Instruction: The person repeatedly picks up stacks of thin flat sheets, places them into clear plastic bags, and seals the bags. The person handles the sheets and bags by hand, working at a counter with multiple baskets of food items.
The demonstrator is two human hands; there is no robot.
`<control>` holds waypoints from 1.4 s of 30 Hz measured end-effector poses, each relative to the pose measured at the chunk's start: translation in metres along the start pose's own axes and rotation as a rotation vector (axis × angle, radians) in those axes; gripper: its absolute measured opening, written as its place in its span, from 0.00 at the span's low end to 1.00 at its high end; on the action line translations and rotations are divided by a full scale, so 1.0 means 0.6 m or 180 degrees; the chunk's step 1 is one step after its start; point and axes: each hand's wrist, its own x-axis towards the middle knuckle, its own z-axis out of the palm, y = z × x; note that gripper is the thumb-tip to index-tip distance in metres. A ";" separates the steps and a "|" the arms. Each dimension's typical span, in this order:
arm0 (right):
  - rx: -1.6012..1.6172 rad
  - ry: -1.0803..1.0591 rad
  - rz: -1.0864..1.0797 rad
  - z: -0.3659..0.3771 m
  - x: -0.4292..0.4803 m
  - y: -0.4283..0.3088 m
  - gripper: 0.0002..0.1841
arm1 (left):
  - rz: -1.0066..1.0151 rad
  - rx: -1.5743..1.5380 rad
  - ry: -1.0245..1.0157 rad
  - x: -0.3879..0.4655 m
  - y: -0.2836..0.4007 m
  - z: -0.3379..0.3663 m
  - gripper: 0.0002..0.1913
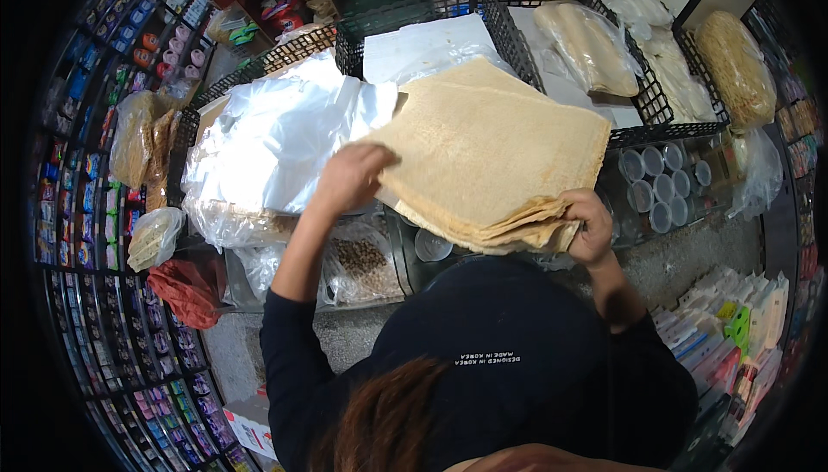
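A stack of thin tan sheets (498, 148), likely tofu skin, lies in front of me, its far corner reaching over a black plastic crate. My right hand (588, 223) grips the near right corner, where several layers are bunched and folded. At the stack's left edge is my left hand (354, 175), fingers bent and slightly blurred; whether they pinch a sheet cannot be made out. Just left of that hand, clear plastic bags (278, 135) cover the left crate and shine under the light.
Black plastic crates (517, 58) stand in a row, one with bagged tan sheets (585, 48). Lidded clear tubs (661, 184) sit at right below them. A bag of brown pellets (362, 255) lies near my left forearm. Packed shelves (84, 200) rise at left; a red bag (187, 291) hangs there.
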 end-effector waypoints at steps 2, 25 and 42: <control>0.0008 -0.0224 -0.0122 0.001 0.004 0.001 0.11 | -0.0115 -0.0394 -0.0118 -0.035 0.049 0.000 0.31; 0.1899 -0.1851 0.1350 -0.020 0.107 0.268 0.19 | -0.0450 -0.3200 0.1846 0.000 0.062 0.038 0.11; 0.1198 -0.2374 0.3649 0.026 0.147 0.273 0.20 | -0.3871 -0.5264 0.0739 -0.014 0.056 0.111 0.22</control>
